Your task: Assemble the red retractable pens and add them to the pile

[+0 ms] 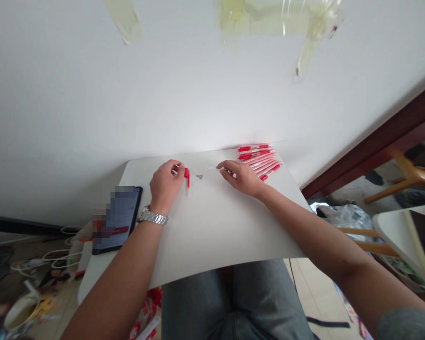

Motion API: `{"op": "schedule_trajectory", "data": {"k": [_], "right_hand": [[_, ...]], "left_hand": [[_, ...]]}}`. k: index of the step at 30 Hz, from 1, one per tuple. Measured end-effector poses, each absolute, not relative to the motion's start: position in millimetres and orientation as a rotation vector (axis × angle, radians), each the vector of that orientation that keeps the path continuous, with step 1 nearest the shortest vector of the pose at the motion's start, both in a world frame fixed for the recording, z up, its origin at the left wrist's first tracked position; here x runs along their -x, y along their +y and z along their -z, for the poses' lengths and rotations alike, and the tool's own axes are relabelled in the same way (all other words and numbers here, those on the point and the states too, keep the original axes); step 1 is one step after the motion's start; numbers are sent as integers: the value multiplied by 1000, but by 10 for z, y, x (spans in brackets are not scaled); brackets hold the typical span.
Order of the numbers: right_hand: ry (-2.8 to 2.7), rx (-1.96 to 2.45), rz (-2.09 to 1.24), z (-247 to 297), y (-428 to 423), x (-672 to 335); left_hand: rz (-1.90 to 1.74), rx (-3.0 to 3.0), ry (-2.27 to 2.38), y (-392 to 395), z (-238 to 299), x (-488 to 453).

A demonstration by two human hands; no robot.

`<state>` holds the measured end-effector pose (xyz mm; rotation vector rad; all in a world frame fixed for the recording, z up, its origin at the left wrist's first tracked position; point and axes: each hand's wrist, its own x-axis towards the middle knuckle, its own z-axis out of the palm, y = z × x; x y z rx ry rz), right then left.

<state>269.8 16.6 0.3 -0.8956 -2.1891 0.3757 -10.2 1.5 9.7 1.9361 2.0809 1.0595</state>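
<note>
My left hand (pixel 166 183) rests on the white table (pixel 212 226), fingers curled near a red pen part (pixel 187 177) lying just to its right. A tiny metal spring (pixel 199 176) lies between my hands. My right hand (pixel 239 175) pinches a thin clear refill (pixel 214 168) that points left. Behind my right hand, several red pens (pixel 258 158) lie side by side at the far right of the table.
A dark tablet (pixel 118 219) lies at the table's left edge. The white wall stands right behind the table. Cables and clutter (pixel 38 264) cover the floor at left. A wooden chair (pixel 407 179) and another white table (pixel 411 236) are at right.
</note>
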Motion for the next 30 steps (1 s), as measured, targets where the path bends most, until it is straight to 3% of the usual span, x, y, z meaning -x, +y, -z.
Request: {"op": "schedule_trajectory", "data": {"k": [11, 30], "right_hand": [[-2154, 951, -411, -18, 145, -2693], [-2172, 786, -533, -72, 68, -2664]], "left_hand": [[-1392, -1954, 1677, 22, -134, 35], [-1218, -1797, 1081, -137, -186, -174]]}}
